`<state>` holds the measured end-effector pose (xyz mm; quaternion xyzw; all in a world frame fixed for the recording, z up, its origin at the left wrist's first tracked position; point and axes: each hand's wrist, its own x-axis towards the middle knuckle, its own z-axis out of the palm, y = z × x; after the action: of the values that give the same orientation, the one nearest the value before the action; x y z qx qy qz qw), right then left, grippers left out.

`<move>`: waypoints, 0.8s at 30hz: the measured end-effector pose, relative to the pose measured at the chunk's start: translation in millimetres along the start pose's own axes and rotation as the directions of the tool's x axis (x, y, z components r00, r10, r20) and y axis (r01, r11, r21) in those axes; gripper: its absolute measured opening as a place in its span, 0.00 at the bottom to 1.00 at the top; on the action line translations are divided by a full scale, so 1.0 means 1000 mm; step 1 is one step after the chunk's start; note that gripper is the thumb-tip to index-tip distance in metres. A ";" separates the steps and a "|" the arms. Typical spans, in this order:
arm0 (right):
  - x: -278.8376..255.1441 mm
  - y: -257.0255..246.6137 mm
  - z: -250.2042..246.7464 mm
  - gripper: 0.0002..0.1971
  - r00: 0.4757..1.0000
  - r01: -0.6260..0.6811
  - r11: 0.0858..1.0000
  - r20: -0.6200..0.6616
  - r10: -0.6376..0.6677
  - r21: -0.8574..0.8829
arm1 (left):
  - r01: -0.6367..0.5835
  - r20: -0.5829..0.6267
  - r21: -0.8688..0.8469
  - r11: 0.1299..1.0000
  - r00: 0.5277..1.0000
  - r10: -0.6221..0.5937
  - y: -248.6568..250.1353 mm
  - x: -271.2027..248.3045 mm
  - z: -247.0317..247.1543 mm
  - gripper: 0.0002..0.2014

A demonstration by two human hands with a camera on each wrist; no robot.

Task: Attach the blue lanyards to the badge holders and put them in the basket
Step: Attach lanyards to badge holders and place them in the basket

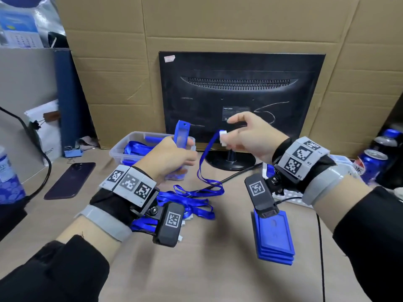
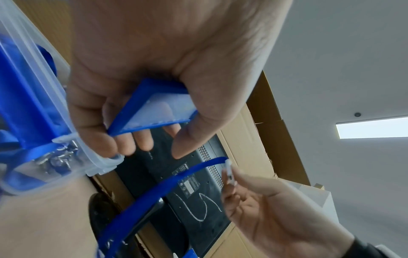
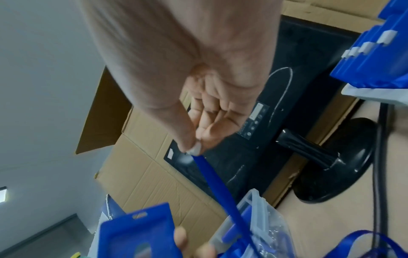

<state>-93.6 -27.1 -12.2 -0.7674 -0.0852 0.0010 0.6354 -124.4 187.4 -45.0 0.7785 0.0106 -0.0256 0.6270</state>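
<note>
Head view. Left hand (image 1: pixel 172 155): grip closed round a blue badge holder (image 1: pixel 182 135), held upright above the near edge of the clear basket (image 1: pixel 122 147); the holder's lower part is hidden by the fingers. Right hand (image 1: pixel 246 136): a white clip (image 1: pixel 222 138) is pinched between thumb and fingertips, the other fingers loosely curled. From the clip a blue lanyard (image 1: pixel 204 162) hangs down to a heap of loose lanyards (image 1: pixel 192 201) on the worktop (image 1: pixel 218 269); the heap is partly covered by the left wrist camera. A stack of badge holders (image 1: pixel 274 240) lies near the right wrist, its top end hidden by the camera there. Finished items in the basket cannot be counted. A monitor (image 1: pixel 242 94) stands behind, back turned.

Left wrist view. Badge holder (image 2: pixel 154 111) seen edge-on, clasped by curled fingers (image 2: pixel 123 143) and thumb. Basket (image 2: pixel 44 87) cut off at left, contents blurred. Clip (image 2: pixel 228 172) held apart from the holder, the lanyard (image 2: pixel 159 190) running down out of frame.

Right wrist view. Clip (image 3: pixel 195 150) mostly concealed by the pinching fingertips. Lanyard (image 3: pixel 220 188) passes down toward the basket (image 3: pixel 260 223). Badge holder (image 3: pixel 134 232) cut off at the lower edge, slot visible, blurred.
</note>
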 end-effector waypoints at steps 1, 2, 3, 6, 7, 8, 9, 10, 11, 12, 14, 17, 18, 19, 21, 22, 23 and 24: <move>-0.002 0.004 0.000 0.19 0.999 -0.024 1.000 0.042 0.023 0.006 | -0.024 0.029 -0.020 1.000 0.999 0.025 0.003 0.001 0.003 0.11; -0.002 0.008 -0.002 0.17 0.995 -0.041 0.999 0.087 0.041 0.004 | -0.047 0.054 -0.026 0.999 0.997 0.049 0.006 0.004 0.007 0.11; -0.002 0.011 -0.004 0.14 0.990 -0.059 0.998 0.126 0.058 0.007 | -0.068 0.072 -0.018 0.998 0.995 0.069 0.009 0.005 0.011 0.12; 0.001 0.020 -0.010 0.09 0.979 -0.132 0.989 0.166 0.119 0.072 | -0.104 0.078 0.017 0.994 0.992 0.102 0.011 0.013 0.022 0.16; 0.003 0.022 -0.013 0.09 0.975 -0.150 0.984 0.179 0.132 0.091 | -0.113 0.074 0.020 0.993 0.991 0.111 0.011 0.017 0.026 0.17; 0.005 0.025 -0.015 0.09 0.972 -0.160 0.982 0.188 0.139 0.103 | -0.125 0.080 0.016 0.992 0.989 0.123 0.010 0.021 0.031 0.18; 0.006 0.027 -0.016 0.10 0.972 -0.163 0.980 0.190 0.139 0.115 | -0.142 0.091 0.007 0.990 0.986 0.141 0.009 0.024 0.034 0.18; 0.007 0.030 -0.017 0.11 0.973 -0.161 0.979 0.184 0.136 0.127 | -0.159 0.102 -0.003 0.987 0.982 0.159 0.009 0.025 0.036 0.18; 0.009 0.034 -0.019 0.11 0.976 -0.161 0.977 0.172 0.136 0.140 | -0.173 0.106 -0.011 0.985 0.979 0.173 0.008 0.028 0.039 0.18; 0.012 0.037 -0.021 0.11 0.977 -0.163 0.974 0.160 0.138 0.156 | -0.182 0.103 -0.016 0.983 0.978 0.183 0.007 0.032 0.042 0.18; 0.017 0.045 -0.024 0.11 0.978 -0.173 0.966 0.152 0.144 0.194 | -0.198 0.091 -0.021 0.980 0.976 0.199 0.004 0.041 0.048 0.18; 0.023 0.055 -0.026 0.12 0.978 -0.183 0.963 0.141 0.157 0.200 | -0.216 0.050 -0.044 0.975 0.975 0.218 -0.001 0.053 0.055 0.16; 0.026 0.058 -0.026 0.12 0.976 -0.194 0.964 0.130 0.172 0.181 | -0.219 0.037 -0.043 0.975 0.975 0.221 -0.003 0.058 0.058 0.15; 0.028 0.061 -0.026 0.11 0.975 -0.199 0.970 0.126 0.182 0.139 | -0.224 0.026 -0.038 0.974 0.974 0.225 -0.005 0.062 0.059 0.14; 0.030 0.065 -0.030 0.15 0.978 -0.145 0.986 0.137 0.156 -0.084 | -0.230 0.031 -0.021 0.973 0.973 0.231 -0.008 0.067 0.059 0.13; 0.032 0.067 -0.033 0.19 0.980 -0.094 0.967 0.151 0.132 -0.236 | -0.229 0.051 -0.004 0.974 0.972 0.229 -0.007 0.069 0.058 0.13; 0.033 0.068 -0.036 0.23 0.978 -0.038 0.931 0.176 0.108 -0.364 | -0.229 0.081 0.020 0.973 0.971 0.226 -0.007 0.071 0.057 0.12; 0.033 0.068 -0.039 0.24 0.974 0.009 0.899 0.205 0.091 -0.438 | -0.233 0.110 0.050 0.971 0.968 0.226 -0.006 0.071 0.056 0.12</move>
<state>-48.1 -73.0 -67.1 -0.8870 -0.1371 0.0805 0.4336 -55.3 133.1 -66.6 0.7913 -0.1129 0.0064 0.6009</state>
